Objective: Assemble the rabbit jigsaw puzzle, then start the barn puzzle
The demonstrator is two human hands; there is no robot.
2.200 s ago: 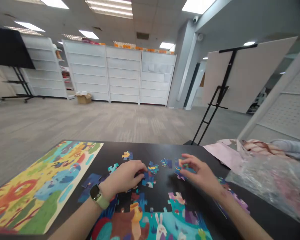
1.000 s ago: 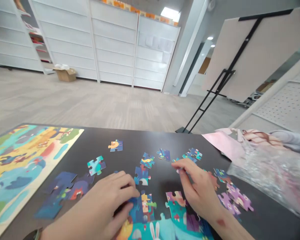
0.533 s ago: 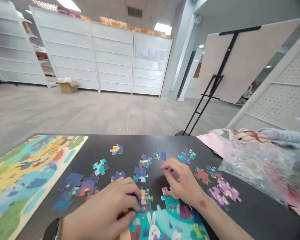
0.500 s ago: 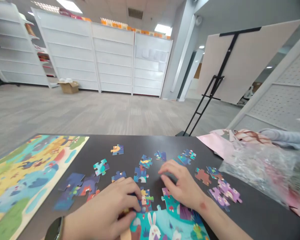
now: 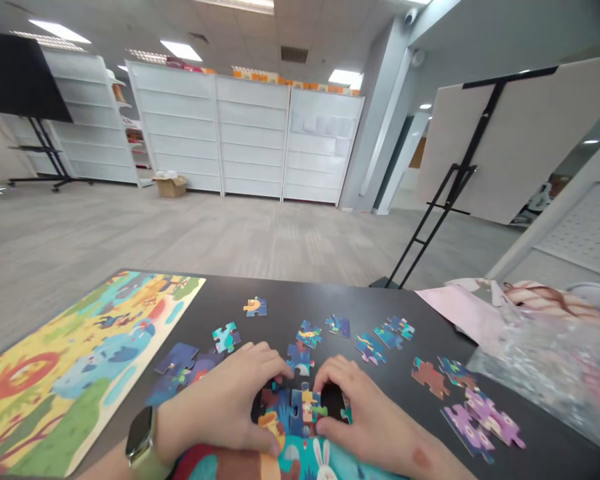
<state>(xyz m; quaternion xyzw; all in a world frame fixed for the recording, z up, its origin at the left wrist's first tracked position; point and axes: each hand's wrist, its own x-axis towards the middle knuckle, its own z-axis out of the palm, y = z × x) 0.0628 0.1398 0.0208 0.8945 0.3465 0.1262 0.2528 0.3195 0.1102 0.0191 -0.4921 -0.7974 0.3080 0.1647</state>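
Piece-fitting seems in hand: at six o'clock on the bench [image 5: 280,297], the half-curled right hand [image 5: 357,403] touches a yellow-figured jigsaw piece [image 5: 307,407]; the left hand [image 5: 233,393] arches over the assembled section [image 5: 240,463]. Whether either grip pinches anything, I cannot tell. Next calls for aligning tabs.

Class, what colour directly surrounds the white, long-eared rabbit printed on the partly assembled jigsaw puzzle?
The puzzle around the rabbit is turquoise, shown in the head view.

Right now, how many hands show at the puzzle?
2: the left hand over the left side of the partly assembled puzzle, the right hand over its right side. Neither is hidden.
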